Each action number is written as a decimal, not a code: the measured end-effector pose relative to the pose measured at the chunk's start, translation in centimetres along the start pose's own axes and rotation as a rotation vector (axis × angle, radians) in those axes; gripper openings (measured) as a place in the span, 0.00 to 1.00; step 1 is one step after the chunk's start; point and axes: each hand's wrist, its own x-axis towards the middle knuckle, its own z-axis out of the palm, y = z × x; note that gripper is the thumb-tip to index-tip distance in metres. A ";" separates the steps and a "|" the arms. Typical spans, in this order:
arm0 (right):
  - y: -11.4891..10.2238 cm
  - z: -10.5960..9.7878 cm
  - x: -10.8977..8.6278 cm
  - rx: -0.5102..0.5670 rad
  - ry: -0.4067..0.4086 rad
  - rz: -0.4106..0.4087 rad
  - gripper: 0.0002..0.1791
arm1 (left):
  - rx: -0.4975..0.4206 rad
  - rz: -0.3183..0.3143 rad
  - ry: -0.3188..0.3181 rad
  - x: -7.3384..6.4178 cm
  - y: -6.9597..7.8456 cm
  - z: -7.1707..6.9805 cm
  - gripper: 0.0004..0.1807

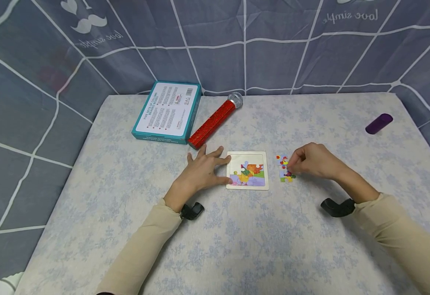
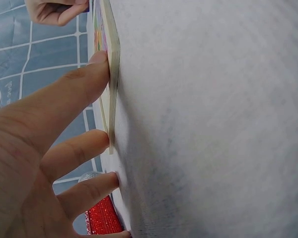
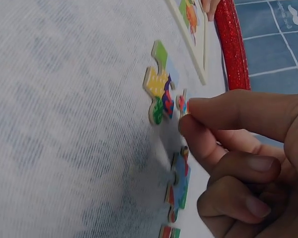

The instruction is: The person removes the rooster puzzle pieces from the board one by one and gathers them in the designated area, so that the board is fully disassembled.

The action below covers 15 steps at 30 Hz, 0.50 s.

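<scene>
A square jigsaw tray (image 1: 249, 188) with a pale rim lies at the middle of the table, several joined pieces (image 1: 249, 176) filling its lower and right parts. My left hand (image 1: 202, 170) has spread fingers; thumb and index finger touch the tray's left side. To the right of the tray, my right hand (image 1: 315, 160) pinches a small puzzle piece (image 3: 182, 102) between thumb and index finger, just above the table. Loose joined pieces (image 3: 161, 87) in green, yellow and purple lie beside it, and other colourful pieces (image 3: 180, 186) are under the hand.
A red glittery microphone (image 1: 215, 123) with a silver head lies behind my left hand. It lies against a teal and white box (image 1: 168, 110) at the back left. A purple cylinder (image 1: 378, 123) lies at the back right. Grey-blue checked curtain (image 1: 218, 65) hangs behind the table.
</scene>
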 end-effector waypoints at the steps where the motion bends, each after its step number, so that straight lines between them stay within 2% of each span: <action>1: -0.1 0.0 0.0 0.009 0.005 -0.005 0.02 | -0.001 0.000 0.000 0.0 0.0 0.0 0.38; 15: -1.9 1.6 1.6 0.065 0.098 -0.085 0.05 | -0.013 0.001 -0.001 -0.1 0.0 0.0 0.39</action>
